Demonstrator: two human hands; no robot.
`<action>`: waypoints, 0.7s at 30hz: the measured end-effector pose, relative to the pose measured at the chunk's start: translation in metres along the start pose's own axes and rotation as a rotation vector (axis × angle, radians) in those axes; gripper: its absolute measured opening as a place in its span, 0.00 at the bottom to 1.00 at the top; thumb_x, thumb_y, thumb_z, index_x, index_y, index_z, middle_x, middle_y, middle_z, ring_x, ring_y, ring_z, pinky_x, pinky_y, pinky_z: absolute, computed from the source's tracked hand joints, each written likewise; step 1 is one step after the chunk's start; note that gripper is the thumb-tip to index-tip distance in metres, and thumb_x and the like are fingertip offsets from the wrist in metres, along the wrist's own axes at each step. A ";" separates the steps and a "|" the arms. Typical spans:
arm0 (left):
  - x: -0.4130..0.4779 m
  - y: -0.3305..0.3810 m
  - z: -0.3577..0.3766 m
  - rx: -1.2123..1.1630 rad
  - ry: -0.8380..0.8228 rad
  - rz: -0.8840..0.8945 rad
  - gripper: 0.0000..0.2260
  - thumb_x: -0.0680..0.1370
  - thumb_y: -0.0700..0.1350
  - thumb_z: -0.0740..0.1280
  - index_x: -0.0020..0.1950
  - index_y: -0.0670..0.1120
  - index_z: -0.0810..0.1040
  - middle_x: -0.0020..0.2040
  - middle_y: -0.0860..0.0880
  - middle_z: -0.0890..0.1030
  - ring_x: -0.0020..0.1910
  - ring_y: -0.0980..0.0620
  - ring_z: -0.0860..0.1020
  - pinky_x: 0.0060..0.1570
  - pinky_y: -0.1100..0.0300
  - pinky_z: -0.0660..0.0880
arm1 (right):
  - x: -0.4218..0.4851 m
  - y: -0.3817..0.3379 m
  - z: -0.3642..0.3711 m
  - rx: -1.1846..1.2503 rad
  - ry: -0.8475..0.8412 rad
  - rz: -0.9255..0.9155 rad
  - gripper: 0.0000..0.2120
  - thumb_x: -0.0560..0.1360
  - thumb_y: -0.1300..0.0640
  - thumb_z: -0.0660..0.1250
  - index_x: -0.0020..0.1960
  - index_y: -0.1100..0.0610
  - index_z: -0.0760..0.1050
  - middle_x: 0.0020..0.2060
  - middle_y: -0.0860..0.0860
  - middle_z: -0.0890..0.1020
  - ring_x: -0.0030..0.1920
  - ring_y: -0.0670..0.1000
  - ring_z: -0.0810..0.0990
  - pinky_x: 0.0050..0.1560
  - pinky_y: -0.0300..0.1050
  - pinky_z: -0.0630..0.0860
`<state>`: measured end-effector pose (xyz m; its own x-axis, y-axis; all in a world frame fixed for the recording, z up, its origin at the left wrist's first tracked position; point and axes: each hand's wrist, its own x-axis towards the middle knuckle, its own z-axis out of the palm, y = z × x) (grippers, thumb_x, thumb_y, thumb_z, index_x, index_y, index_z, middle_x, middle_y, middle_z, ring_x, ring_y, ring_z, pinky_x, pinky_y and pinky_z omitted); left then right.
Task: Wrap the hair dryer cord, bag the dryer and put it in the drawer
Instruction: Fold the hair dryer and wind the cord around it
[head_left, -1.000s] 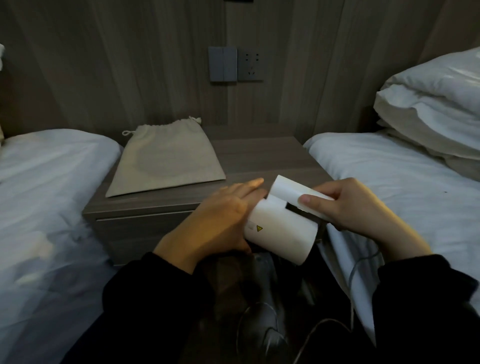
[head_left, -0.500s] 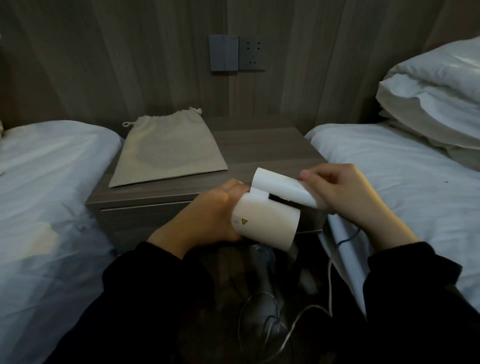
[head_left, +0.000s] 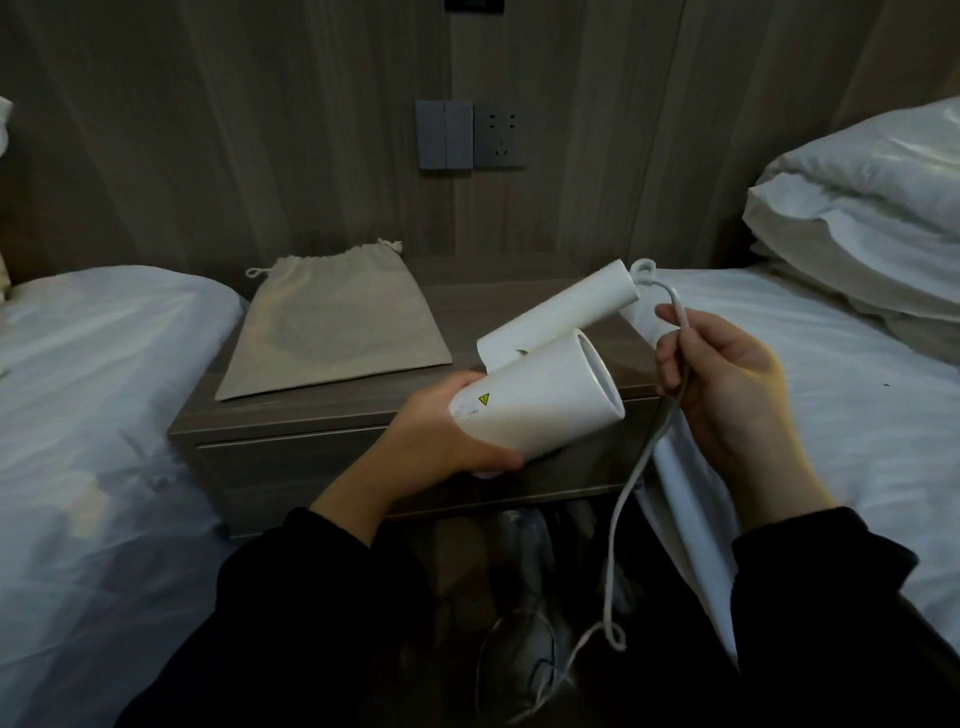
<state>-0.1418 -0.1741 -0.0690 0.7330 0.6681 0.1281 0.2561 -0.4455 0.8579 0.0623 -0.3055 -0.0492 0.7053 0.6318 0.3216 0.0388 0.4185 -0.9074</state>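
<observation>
White hair dryer (head_left: 537, 402) held in the air, in front of nightstand's front edge, right of centre. Barrel lying roughly level, open mouth facing right and toward camera, small yellow warning triangle on its side. Handle angled up and right from barrel, over the nightstand (head_left: 332, 410) top near its right edge; not touching it as far as can be told.

Left hand (head_left: 441, 439) wrapped around rear end of barrel, fingers curled closed on it, thumb along the underside. Black sleeve down to wrist.

Right hand (head_left: 727, 387) just right of dryer mouth, palm partly up, fingers loosely curled around white cord (head_left: 631, 483). Cord leaving handle tip with a small loop, arching over to right hand, passing through the fingers, then hanging down past nightstand front toward the floor, small knot-like loop low down, rest lying in loose coils on dark floor between the beds. Plug end not made out.

Beige drawstring bag (head_left: 332, 325) flat on nightstand top, left half, drawstring mouth toward back edge by the wall, bottom edge near front edge. Well apart from both hands.

Drawer (head_left: 291, 467) front below nightstand top, shut.

White-sheeted bed (head_left: 88, 395) left of nightstand, second bed (head_left: 857, 415) right of it with stacked pillows (head_left: 862, 208) at back right. Grey switch plate (head_left: 445, 135) and socket (head_left: 500, 136) on wood-panel wall above nightstand.
</observation>
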 end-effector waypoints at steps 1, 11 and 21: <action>0.000 0.001 0.003 -0.089 0.005 -0.032 0.29 0.54 0.47 0.81 0.53 0.56 0.75 0.49 0.56 0.79 0.48 0.57 0.78 0.46 0.63 0.75 | 0.000 0.003 0.001 -0.014 0.043 -0.024 0.12 0.78 0.64 0.57 0.46 0.55 0.78 0.28 0.51 0.75 0.25 0.46 0.69 0.28 0.37 0.67; -0.007 0.030 0.008 -0.864 -0.029 -0.408 0.15 0.68 0.44 0.71 0.52 0.44 0.75 0.51 0.45 0.79 0.51 0.46 0.79 0.47 0.50 0.80 | -0.018 0.048 0.029 -1.155 -0.213 0.036 0.09 0.78 0.59 0.55 0.56 0.54 0.70 0.42 0.60 0.82 0.44 0.61 0.81 0.46 0.51 0.75; 0.008 0.021 -0.002 0.057 0.433 -0.221 0.34 0.61 0.50 0.79 0.63 0.49 0.69 0.54 0.53 0.72 0.52 0.56 0.68 0.49 0.60 0.74 | -0.054 -0.013 0.060 -1.445 -0.859 -0.017 0.21 0.71 0.63 0.60 0.63 0.52 0.68 0.56 0.54 0.79 0.56 0.57 0.78 0.49 0.45 0.73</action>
<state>-0.1320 -0.1773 -0.0492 0.3303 0.9316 0.1517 0.4193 -0.2888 0.8607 -0.0188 -0.3064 -0.0386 0.1527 0.9861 -0.0653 0.9585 -0.1639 -0.2331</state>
